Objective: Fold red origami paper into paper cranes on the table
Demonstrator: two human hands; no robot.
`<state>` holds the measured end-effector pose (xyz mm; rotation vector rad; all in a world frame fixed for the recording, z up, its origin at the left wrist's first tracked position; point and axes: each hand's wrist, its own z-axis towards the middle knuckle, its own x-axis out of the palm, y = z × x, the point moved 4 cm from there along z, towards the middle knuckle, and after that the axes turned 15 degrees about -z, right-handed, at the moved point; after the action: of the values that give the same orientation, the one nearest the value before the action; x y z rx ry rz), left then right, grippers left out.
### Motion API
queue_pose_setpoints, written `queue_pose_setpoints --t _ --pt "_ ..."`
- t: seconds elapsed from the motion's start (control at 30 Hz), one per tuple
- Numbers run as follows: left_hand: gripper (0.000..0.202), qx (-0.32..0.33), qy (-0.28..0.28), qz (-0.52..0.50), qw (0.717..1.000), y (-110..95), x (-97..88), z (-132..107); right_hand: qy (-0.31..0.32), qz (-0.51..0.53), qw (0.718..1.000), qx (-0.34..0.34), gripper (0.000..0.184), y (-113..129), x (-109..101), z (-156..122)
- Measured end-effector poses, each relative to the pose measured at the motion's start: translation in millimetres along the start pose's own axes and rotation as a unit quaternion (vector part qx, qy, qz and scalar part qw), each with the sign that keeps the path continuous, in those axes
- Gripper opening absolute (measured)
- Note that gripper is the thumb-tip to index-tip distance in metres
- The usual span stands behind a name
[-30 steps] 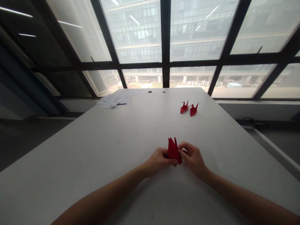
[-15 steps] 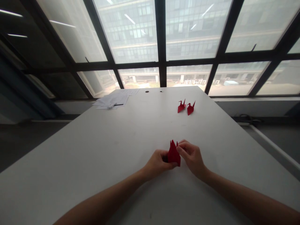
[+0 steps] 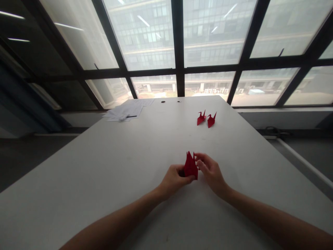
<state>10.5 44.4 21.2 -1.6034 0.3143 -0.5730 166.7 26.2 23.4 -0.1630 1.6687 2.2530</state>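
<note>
A partly folded red origami crane (image 3: 190, 167) stands over the near part of the white table, its narrow points upward. My left hand (image 3: 174, 178) is closed on its lower left side, the thumb across the front and the other fingers behind. Beside the right edge is my right hand (image 3: 211, 173), thumb and forefinger apart. Its forefinger tip reaches the slim right-hand point; whether it presses on the paper I cannot tell. Farther back stand two finished red paper cranes, the left crane (image 3: 201, 119) and the right crane (image 3: 211, 120), close together.
The white table (image 3: 125, 158) stretches to a window wall with dark frames (image 3: 179, 52). Loose papers (image 3: 125, 111) with a dark pen (image 3: 131, 116) lie at the far left. Two small dark spots sit near the far edge.
The held red paper has moved slightly up and left with my left hand. My right thumb has come away from the paper, and the right-hand fingers have spread.
</note>
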Motion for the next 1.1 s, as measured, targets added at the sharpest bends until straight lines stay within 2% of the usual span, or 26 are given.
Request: queue_pose_setpoints --t 0.13,0.33,0.5,0.7,0.87,1.1 --pt "0.025 0.001 -0.019 -0.017 1.0 -1.5 -1.3 0.1 0.067 -0.009 0.997 0.033 0.026 -4.6 6.0 -1.2" --pt "0.028 0.011 -0.065 -0.075 0.995 0.3 -6.6 0.4 0.032 -0.01 0.998 0.05 0.029 -7.1 1.4 1.1" --pt "0.029 0.024 -0.091 -0.081 0.992 -0.3 -8.5 0.2 0.076 0.01 0.996 0.049 0.031 -6.7 4.7 0.8" --pt "0.027 0.024 -0.082 -0.099 0.991 -2.7 -7.2 1.7 0.067 -0.011 0.997 0.031 0.032 -7.7 3.5 -0.5" --pt "0.027 0.011 -0.103 -0.105 0.989 3.4 -10.9 2.7 0.058 -0.049 0.997 0.005 0.038 -6.1 4.6 -1.5" --pt "0.033 0.025 -0.106 -0.078 0.991 3.4 -11.3 2.7 0.055 -0.063 0.996 0.01 0.039 -6.7 6.2 -2.1"
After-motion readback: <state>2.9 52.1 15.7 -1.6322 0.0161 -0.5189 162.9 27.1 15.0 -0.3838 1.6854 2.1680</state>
